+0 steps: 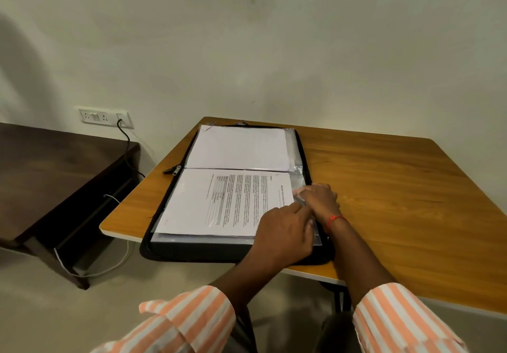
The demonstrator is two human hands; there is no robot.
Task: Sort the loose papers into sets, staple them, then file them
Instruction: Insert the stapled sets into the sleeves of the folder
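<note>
On the open folder, palm-down: left grip flat, right grip clamped on sleeve

I am seeing a brown wooden surface standing close to a pale, lightly marked wall. A dark low table is sitting to its left. A white socket plate is showing on the wall just above that table, and a black cable is hanging from it (the plug itself is too small for me to make out). A white cable is trailing over the beige floor.
</note>
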